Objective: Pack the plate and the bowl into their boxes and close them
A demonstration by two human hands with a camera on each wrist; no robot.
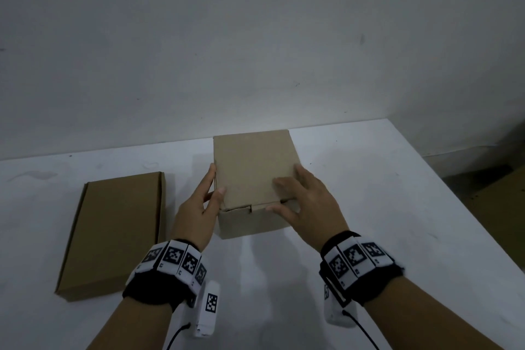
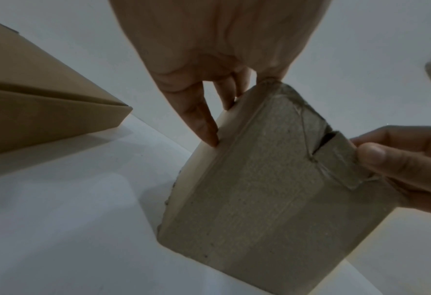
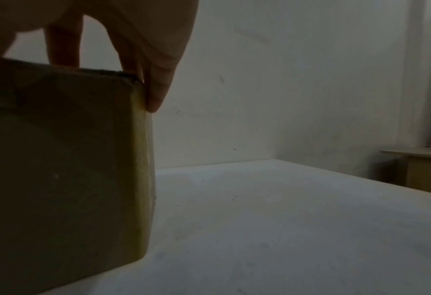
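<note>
The flat box lies closed on the bench. The cube box has its lid down, with the front flap seemingly not fully tucked. The left hand braces its side and the right hand presses the lid, both grips flat-fingered; plate and bowl are unseen, presumably inside.

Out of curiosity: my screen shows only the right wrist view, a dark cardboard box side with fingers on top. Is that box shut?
Observer: Nearly. In the head view, the lid of the cube-shaped cardboard box is folded down, with a thin gap along its front edge.
Visitor: Where is the other hand?
Observer: The left hand presses the box's left side, with its thumb on the lid's front corner.
Visitor: Anything else on the table?
Observer: A flat cardboard box lies closed on the white table, to the left and apart from the cube-shaped one.
</note>
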